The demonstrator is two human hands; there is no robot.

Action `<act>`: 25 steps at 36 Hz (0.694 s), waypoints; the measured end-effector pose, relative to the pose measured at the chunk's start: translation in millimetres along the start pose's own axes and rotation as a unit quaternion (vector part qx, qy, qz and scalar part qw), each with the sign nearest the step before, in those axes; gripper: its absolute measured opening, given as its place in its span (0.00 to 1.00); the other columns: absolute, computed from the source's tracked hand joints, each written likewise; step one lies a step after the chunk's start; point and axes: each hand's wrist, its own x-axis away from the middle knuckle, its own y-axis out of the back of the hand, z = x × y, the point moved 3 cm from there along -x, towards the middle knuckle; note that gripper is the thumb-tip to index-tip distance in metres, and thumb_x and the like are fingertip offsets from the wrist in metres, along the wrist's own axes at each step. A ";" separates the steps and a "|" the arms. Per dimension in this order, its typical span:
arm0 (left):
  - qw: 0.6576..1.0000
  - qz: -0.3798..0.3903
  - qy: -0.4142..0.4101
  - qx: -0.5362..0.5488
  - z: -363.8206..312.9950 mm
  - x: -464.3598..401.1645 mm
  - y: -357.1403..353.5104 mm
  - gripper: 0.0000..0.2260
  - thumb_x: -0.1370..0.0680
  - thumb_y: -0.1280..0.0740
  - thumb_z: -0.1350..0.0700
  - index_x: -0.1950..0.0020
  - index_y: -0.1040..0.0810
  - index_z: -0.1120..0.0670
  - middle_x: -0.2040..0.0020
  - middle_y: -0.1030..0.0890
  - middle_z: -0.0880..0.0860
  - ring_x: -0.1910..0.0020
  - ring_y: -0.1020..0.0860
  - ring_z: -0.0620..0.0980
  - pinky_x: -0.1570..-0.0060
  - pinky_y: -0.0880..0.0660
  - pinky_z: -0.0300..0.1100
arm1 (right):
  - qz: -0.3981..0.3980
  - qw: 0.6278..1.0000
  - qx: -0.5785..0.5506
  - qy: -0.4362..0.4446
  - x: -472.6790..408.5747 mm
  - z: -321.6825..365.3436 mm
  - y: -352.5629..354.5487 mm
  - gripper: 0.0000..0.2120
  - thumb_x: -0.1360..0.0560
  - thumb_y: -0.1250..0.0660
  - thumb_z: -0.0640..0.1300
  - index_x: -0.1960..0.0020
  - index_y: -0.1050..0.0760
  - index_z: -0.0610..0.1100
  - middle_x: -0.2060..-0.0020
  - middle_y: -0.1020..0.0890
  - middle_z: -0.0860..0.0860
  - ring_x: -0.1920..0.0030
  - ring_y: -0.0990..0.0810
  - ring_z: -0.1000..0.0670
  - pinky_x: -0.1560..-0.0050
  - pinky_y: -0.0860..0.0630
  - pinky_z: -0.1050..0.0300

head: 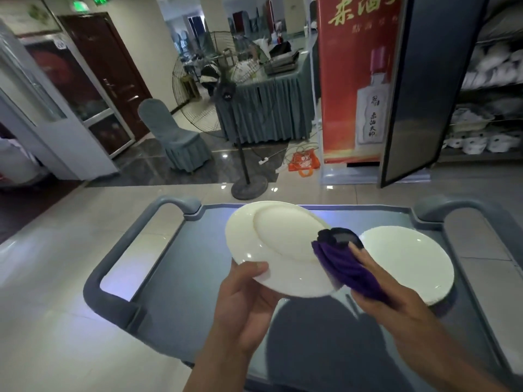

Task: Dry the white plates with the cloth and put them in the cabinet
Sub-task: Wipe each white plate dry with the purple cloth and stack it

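A person dries a white plate (278, 247) over a grey service cart (181, 267), the left hand (246, 304) pinching the near rim with the thumb on top and the fingers curled beneath, the plate tilted up and away from that hand. The right hand (387, 292) grips a bunched purple cloth (348, 267) and presses it to the plate's right edge. Just beyond the right hand a second white plate (410, 261) lies flat on the cart. Well beyond both hands, to the right, an open cabinet (481, 108) shows shelves of stacked white crockery behind its swung-out door (416, 108). Glazed and stiff, the plate is likely slick while wet and would break if dropped; a firm rim hold, thumb over and fingers under, looks the safest place to take it.
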 end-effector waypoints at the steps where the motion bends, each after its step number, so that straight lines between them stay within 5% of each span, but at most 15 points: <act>1: 1.000 -0.011 0.002 -0.018 2.1 -1.9 1.3 0.42 0.43 0.25 0.65 0.28 0.27 0.57 0.42 0.17 0.60 0.50 0.15 0.57 0.61 0.16 0.51 | 0.021 0.999 -0.030 -0.030 3.9 -2.9 2.2 0.31 0.36 0.23 0.60 0.35 0.27 0.70 0.32 0.24 0.63 0.27 0.32 0.61 0.27 0.35 0.59; 3: 0.998 -0.032 -0.004 -0.048 4.6 -4.6 5.2 0.39 0.42 0.26 0.62 0.30 0.25 0.53 0.43 0.17 0.59 0.49 0.15 0.56 0.58 0.15 0.52 | 0.027 0.987 -0.128 -0.097 9.1 -7.5 9.6 0.31 0.40 0.20 0.64 0.38 0.18 0.59 0.37 0.18 0.54 0.34 0.22 0.54 0.36 0.24 0.58; 5: 0.996 -0.038 -0.011 -0.074 5.0 -4.9 9.2 0.37 0.41 0.25 0.61 0.32 0.24 0.50 0.43 0.16 0.57 0.49 0.15 0.55 0.55 0.16 0.52 | -0.025 0.961 -0.195 -0.192 12.8 -16.4 23.4 0.23 0.34 0.25 0.57 0.41 0.16 0.50 0.43 0.15 0.47 0.43 0.16 0.46 0.45 0.21 0.46; 10: 0.992 -0.026 -0.005 -0.123 3.8 0.4 18.8 0.37 0.41 0.26 0.60 0.31 0.25 0.50 0.42 0.17 0.57 0.48 0.16 0.55 0.55 0.17 0.51 | -0.107 0.943 -0.152 -0.276 15.1 -30.1 49.9 0.17 0.26 0.32 0.53 0.40 0.19 0.48 0.49 0.13 0.46 0.44 0.18 0.41 0.43 0.24 0.40; 14: 0.989 -0.003 0.003 -0.150 11.4 7.0 18.0 0.38 0.41 0.27 0.60 0.30 0.25 0.51 0.40 0.18 0.59 0.45 0.17 0.56 0.52 0.18 0.51 | -0.154 0.980 -0.036 -0.123 -3.4 -1.9 44.6 0.13 0.25 0.29 0.53 0.41 0.18 0.55 0.54 0.14 0.60 0.52 0.17 0.56 0.51 0.22 0.58; 16: 0.989 0.019 0.015 -0.146 16.3 9.9 15.4 0.36 0.42 0.27 0.61 0.32 0.23 0.52 0.41 0.17 0.59 0.47 0.17 0.56 0.54 0.18 0.50 | -0.103 0.993 0.054 0.012 -14.6 21.3 31.6 0.17 0.22 0.31 0.49 0.37 0.23 0.66 0.43 0.19 0.70 0.41 0.23 0.68 0.41 0.28 0.71; 18: 0.989 0.040 0.028 -0.140 19.4 13.2 11.9 0.36 0.43 0.27 0.62 0.34 0.22 0.54 0.43 0.17 0.60 0.49 0.17 0.56 0.57 0.17 0.48 | -0.005 0.983 0.146 0.115 -25.0 34.7 13.9 0.28 0.23 0.36 0.47 0.32 0.34 0.75 0.30 0.32 0.74 0.26 0.39 0.67 0.27 0.41 0.66; 21: 0.989 0.059 0.037 -0.134 18.5 18.6 7.9 0.35 0.43 0.28 0.63 0.34 0.21 0.57 0.42 0.17 0.63 0.48 0.17 0.59 0.56 0.18 0.49 | 0.129 0.933 0.290 0.168 -38.8 34.8 -9.9 0.35 0.26 0.41 0.44 0.27 0.41 0.74 0.22 0.46 0.69 0.21 0.57 0.62 0.22 0.58 0.51; 25: 0.991 0.049 0.029 -0.117 11.0 25.4 11.6 0.37 0.44 0.28 0.63 0.32 0.21 0.58 0.43 0.17 0.62 0.50 0.17 0.57 0.55 0.17 0.49 | 0.161 0.911 0.343 0.164 -54.8 30.4 -21.2 0.31 0.24 0.44 0.51 0.26 0.43 0.74 0.21 0.49 0.68 0.22 0.61 0.63 0.22 0.62 0.48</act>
